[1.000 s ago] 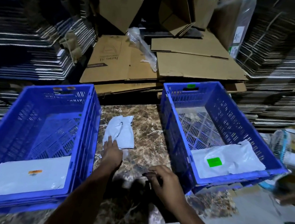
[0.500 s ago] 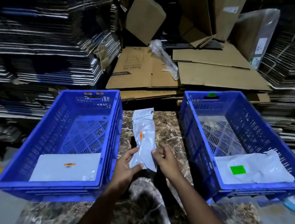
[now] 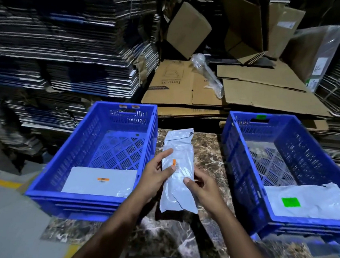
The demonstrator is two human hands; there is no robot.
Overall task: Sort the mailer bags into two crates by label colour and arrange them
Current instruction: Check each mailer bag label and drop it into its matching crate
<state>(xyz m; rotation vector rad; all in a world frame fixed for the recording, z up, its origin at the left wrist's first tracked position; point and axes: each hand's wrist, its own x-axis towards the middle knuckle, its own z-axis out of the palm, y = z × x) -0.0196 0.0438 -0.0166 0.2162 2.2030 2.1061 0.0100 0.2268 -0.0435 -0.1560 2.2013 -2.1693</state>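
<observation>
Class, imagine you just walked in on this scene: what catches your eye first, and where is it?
Two blue crates: the left crate holds an orange-labelled bag, the right crate a green-labelled bag. Between them, the left hand and right hand hold an orange-labelled mailer bag.

A lane of marble tabletop (image 3: 207,165) is left between the left crate (image 3: 89,199) and the right crate (image 3: 243,176), partly taken up by a held mailer bag (image 3: 178,170). The far side is blocked by stacked cardboard (image 3: 250,94). Both crates are open from above.
</observation>
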